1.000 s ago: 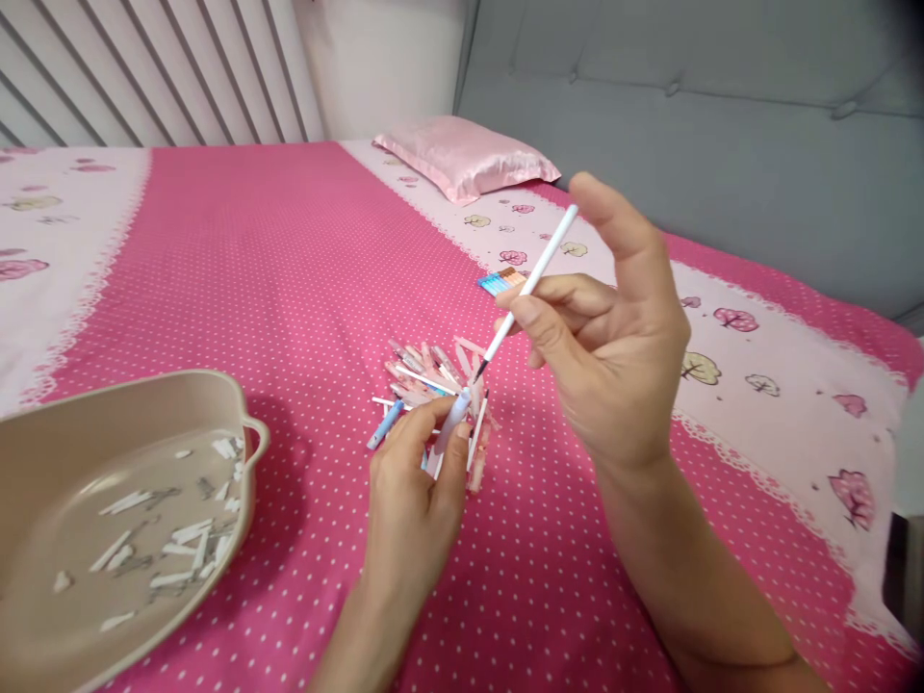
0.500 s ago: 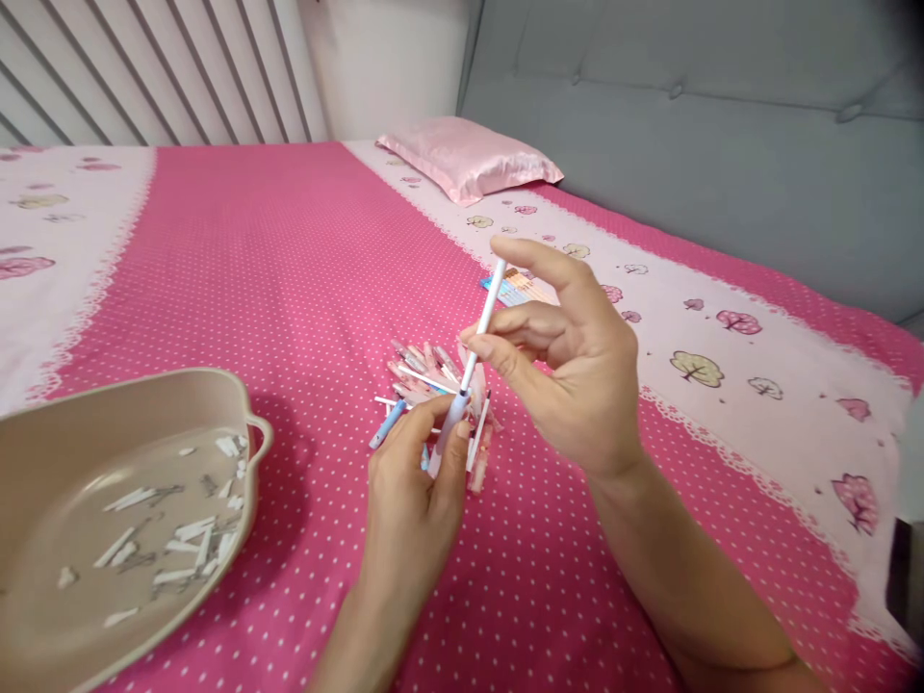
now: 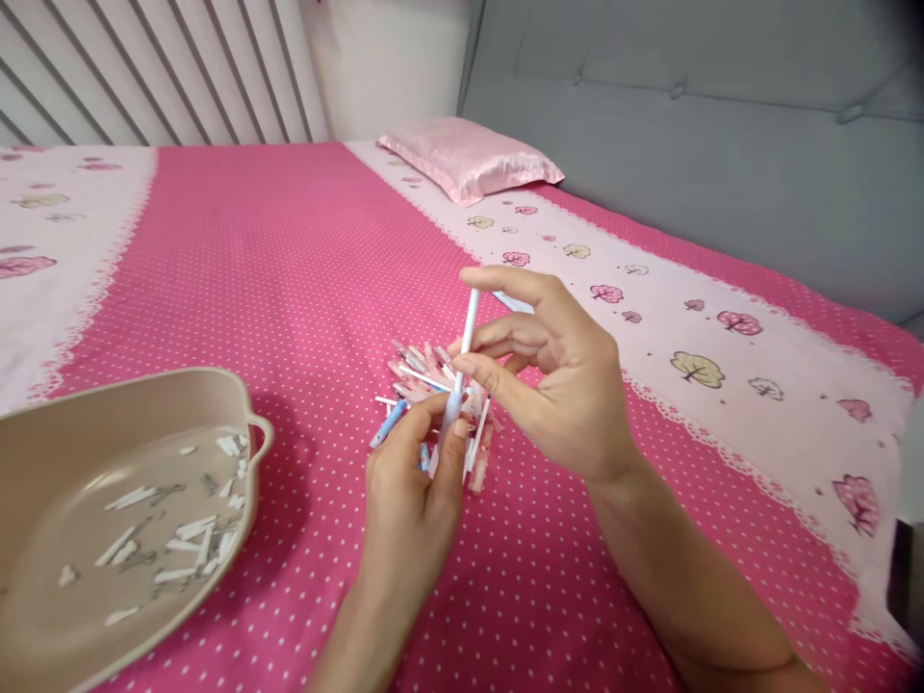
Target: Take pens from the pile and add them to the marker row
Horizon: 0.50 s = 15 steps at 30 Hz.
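My left hand (image 3: 413,481) is closed around a pale lilac pen barrel (image 3: 451,412), held upright with a slight tilt. Between the thumb and fingers of my right hand (image 3: 555,375) is a slim white tube (image 3: 469,322), like a pen refill. The tube's lower end meets the mouth of the barrel, and my right index fingertip rests on its top end. Just beyond both hands lies a pile of pen parts (image 3: 415,377) in pink, white and blue, partly hidden by my fingers. A blue pen piece (image 3: 388,423) is at its left side.
A beige plastic basin (image 3: 249,481) with a loop handle stands at the left, holding several small white pieces and springs. Behind my right hand a light blue packet (image 3: 512,302) is partly hidden. A pink pillow (image 3: 469,159) lies farther back on the dotted bedspread (image 3: 289,241).
My right hand has moved down and a little left, bringing the white tube lower, deeper into the lilac barrel. My left hand has hardly moved.
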{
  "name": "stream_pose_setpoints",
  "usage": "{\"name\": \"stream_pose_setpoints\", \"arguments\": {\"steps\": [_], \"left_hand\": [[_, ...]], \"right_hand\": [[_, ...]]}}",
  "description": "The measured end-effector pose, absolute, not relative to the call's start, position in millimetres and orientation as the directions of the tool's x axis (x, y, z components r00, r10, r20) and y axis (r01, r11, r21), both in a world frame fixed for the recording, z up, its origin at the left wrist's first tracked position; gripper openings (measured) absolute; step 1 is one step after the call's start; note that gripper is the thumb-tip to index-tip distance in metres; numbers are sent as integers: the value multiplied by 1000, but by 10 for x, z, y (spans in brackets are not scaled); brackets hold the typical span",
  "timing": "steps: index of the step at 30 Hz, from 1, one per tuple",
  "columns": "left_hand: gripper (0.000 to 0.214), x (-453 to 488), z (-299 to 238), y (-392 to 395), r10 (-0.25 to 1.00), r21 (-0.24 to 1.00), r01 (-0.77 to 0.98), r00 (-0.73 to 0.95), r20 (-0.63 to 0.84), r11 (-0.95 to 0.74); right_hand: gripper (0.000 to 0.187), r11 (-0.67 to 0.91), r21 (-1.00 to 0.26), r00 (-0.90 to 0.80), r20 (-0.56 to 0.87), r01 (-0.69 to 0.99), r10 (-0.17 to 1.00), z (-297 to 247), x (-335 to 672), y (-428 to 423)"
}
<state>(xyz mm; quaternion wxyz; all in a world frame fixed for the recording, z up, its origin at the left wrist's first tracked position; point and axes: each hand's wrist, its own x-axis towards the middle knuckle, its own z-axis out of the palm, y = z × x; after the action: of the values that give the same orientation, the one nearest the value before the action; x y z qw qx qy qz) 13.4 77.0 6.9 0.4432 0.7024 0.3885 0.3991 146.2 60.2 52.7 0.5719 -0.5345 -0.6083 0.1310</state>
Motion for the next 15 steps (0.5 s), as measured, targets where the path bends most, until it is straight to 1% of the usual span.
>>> {"name": "stream_pose_setpoints", "arguments": {"steps": [4, 7, 11, 15], "left_hand": [[20, 118, 94, 770, 903, 931, 185, 359, 234, -315], [22, 104, 101, 779, 911, 939, 163, 338, 237, -304], [23, 101, 93, 782, 914, 952, 126, 338, 225, -281], [22, 87, 78, 788, 915, 951, 116, 326, 237, -288]], "right_hand": [[32, 391, -768, 172, 534, 507, 828, 515, 1470, 609], [23, 419, -764, 80, 519, 492, 851, 503, 1477, 618], [24, 443, -742, -4, 511, 502, 860, 493, 1483, 621], [31, 449, -724, 17, 537, 524, 844, 515, 1513, 605]]}}
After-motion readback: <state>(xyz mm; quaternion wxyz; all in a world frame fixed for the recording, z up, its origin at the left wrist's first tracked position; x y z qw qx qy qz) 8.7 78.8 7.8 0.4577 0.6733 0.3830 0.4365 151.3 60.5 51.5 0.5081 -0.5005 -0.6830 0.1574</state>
